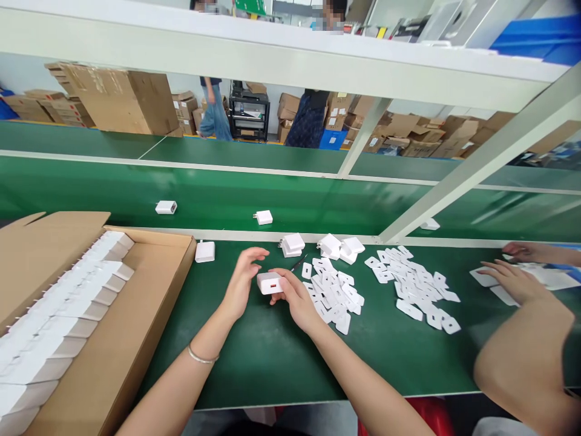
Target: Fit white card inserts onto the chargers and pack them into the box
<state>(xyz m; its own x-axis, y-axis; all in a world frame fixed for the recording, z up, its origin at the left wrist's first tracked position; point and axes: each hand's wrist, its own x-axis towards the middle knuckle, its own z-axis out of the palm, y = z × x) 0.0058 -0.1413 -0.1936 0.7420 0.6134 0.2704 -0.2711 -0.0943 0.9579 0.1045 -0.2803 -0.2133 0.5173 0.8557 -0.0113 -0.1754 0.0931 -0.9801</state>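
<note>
While the white charger (269,283) is up off the counter (254,369): the right hand (297,298) has it pinched between thumb and fingers, the end with a small reddish port turned toward the viewer.
Charger's place: over the counter, between the two hands and just left of the nearer heap of plates.
Left hand (240,284): gripping nothing, its fingers bent and parted just beside the charger; whether the thumb touches the casing, I cannot tell.
Step in hand: judging by the grip, a single charger is being handled or looked over.
Next move: it seems to call for a steady right-hand pinch, with the left fingers closing on the free side if the charger is to be turned or passed across.
Plates: one loose white heap (333,297) near the right hand, a second heap (417,293) farther right; a thin dark tool (298,262) lies beside the first.
Loose chargers (292,244): several near the counter's back edge.
Carton (136,284): at left, with rows of chargers (68,327) inside.
Co-worker's hands (512,283): far right, over flat white pieces (544,275).
</note>
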